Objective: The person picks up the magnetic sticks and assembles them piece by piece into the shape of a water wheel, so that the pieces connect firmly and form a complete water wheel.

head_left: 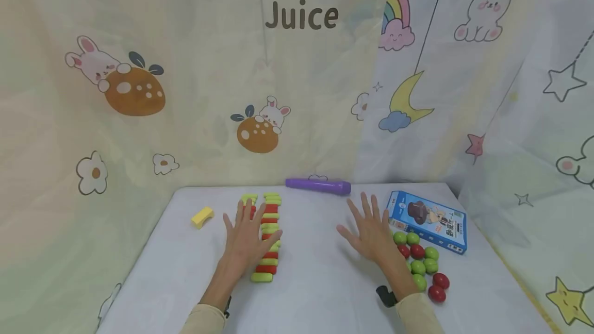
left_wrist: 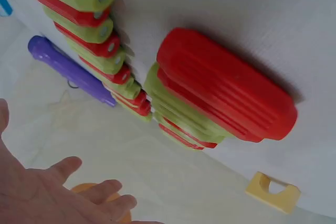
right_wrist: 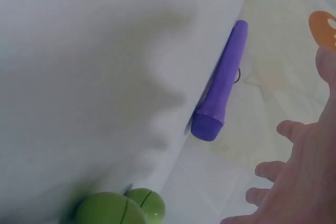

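Note:
My left hand hovers with spread fingers over two rows of green and red ribbed blocks, overlapping the left row in the head view. The right row alternates green and red, and in the left wrist view a red block is the nearest of the other row. My right hand, also with its fingers spread and nothing in them, is held over the white table beside a group of green and red egg-shaped pieces. The right forearm hides some of those pieces.
A purple flashlight-shaped tube lies along the table's back edge. Behind the egg-shaped pieces lies a blue picture box. At the left is a yellow arch block. A printed cloth hangs behind the table.

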Action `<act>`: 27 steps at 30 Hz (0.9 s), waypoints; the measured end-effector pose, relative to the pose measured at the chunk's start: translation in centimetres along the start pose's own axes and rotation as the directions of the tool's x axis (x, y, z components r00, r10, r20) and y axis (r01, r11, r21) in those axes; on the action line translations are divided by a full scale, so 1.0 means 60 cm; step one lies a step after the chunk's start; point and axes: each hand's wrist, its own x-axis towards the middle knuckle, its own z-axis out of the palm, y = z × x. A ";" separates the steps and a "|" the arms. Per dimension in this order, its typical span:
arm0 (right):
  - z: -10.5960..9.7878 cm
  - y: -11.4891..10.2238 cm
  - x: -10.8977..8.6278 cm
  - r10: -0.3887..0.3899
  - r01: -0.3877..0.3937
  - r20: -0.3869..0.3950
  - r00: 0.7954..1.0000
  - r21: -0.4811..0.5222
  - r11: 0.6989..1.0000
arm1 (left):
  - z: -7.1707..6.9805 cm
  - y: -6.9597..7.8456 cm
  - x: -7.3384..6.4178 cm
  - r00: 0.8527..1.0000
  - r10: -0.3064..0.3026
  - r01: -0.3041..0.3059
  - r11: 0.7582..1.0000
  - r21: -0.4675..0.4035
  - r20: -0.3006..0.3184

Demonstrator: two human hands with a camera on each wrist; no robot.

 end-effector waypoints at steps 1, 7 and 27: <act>-0.001 0.001 -0.003 -0.003 0.003 -0.004 1.000 0.001 1.000 | -0.002 0.001 -0.006 1.000 0.007 -0.007 1.000 -0.005 -0.001; -0.017 0.009 -0.038 -0.033 0.035 -0.039 0.999 0.048 0.998 | -0.014 0.006 -0.059 0.990 0.134 -0.135 0.991 -0.017 -0.038; -0.048 0.095 -0.194 0.095 -0.096 0.014 0.995 0.170 0.981 | -0.014 -0.007 -0.130 0.985 0.053 -0.028 0.988 -0.151 0.162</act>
